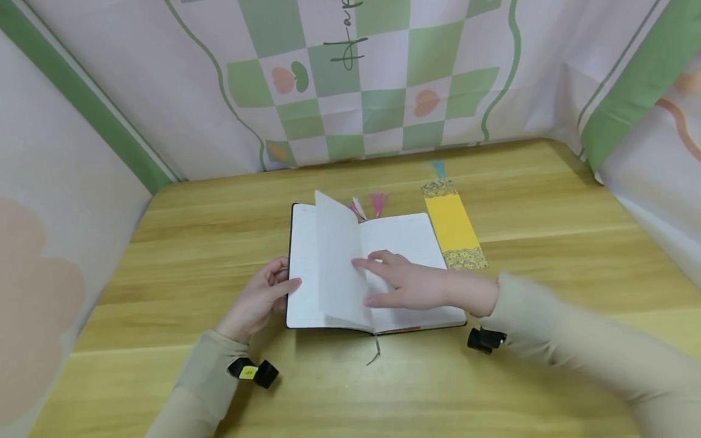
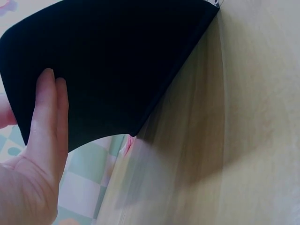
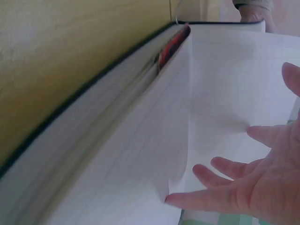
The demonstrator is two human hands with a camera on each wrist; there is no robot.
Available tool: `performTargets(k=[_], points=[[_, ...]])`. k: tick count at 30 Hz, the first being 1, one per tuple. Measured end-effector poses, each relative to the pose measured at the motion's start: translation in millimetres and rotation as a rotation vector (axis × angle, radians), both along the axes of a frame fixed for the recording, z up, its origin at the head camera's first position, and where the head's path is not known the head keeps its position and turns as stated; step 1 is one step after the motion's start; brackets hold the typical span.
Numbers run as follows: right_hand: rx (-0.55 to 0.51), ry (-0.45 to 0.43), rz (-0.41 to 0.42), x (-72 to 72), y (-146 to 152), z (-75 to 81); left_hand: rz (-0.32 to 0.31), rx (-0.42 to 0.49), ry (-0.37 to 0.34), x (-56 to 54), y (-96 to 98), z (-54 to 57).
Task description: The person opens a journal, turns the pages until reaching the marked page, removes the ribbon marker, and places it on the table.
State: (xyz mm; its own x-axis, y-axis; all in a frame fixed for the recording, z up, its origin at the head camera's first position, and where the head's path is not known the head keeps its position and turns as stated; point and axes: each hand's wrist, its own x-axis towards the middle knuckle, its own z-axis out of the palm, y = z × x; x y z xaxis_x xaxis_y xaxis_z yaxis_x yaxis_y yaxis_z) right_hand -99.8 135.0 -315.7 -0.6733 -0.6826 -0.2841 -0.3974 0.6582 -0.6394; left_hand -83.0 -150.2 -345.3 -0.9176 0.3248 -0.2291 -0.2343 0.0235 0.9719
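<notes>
Notebook open, one leaf mid-turn, yellow bookmark outside it

The notebook (image 1: 408,240) lies open near the middle of the table (image 1: 181,243), well in from its left and right edges. The grip of the left hand (image 1: 257,301) is narrow, holding the left cover: thumb on the page, fingers under the black cover (image 2: 122,61), which the left wrist view shows tilted up off the table. The grip of the right hand (image 1: 405,283) is wide, fingers spread over the pages near the gutter and pinching nothing.

As far as it shows, the opening is done and the page-turning is partway: one leaf (image 1: 339,261) stands raised and has yet to lie flat. Pink tassels (image 1: 378,202) and a white tassel (image 1: 358,208) stick out on the side facing the table's far edge, and a red strip (image 3: 174,49) shows among the pages, so something seems to be tucked inside already. The yellow bookmark (image 1: 453,222) remains out on the table, just beside the notebook's right side, its blue tassel (image 1: 439,169) towards the far edge.
</notes>
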Motion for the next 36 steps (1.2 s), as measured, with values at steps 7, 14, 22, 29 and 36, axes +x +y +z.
performTargets(k=[7, 14, 22, 29, 36], points=[[0.103, 0.036, 0.064, 6.0, -10.2, -7.3, -0.002, 0.002, 0.007, -0.7, -1.3, -0.6], [0.153, 0.056, 0.082, 8.8, -15.4, -8.1, -0.024, 0.027, -0.002, -1.1, -5.0, 0.8], [0.176, 0.082, 0.080, 10.8, -17.2, -10.9, -0.060, 0.052, -0.016, -2.6, -8.3, 3.2], [0.197, 0.127, 0.064, 13.1, -20.2, -14.2, -0.076, 0.077, -0.015, -1.7, -9.8, 5.0], [0.230, 0.188, 0.067, 17.1, -21.8, -16.2, -0.071, 0.059, -0.023, -1.4, -8.8, 5.8]])
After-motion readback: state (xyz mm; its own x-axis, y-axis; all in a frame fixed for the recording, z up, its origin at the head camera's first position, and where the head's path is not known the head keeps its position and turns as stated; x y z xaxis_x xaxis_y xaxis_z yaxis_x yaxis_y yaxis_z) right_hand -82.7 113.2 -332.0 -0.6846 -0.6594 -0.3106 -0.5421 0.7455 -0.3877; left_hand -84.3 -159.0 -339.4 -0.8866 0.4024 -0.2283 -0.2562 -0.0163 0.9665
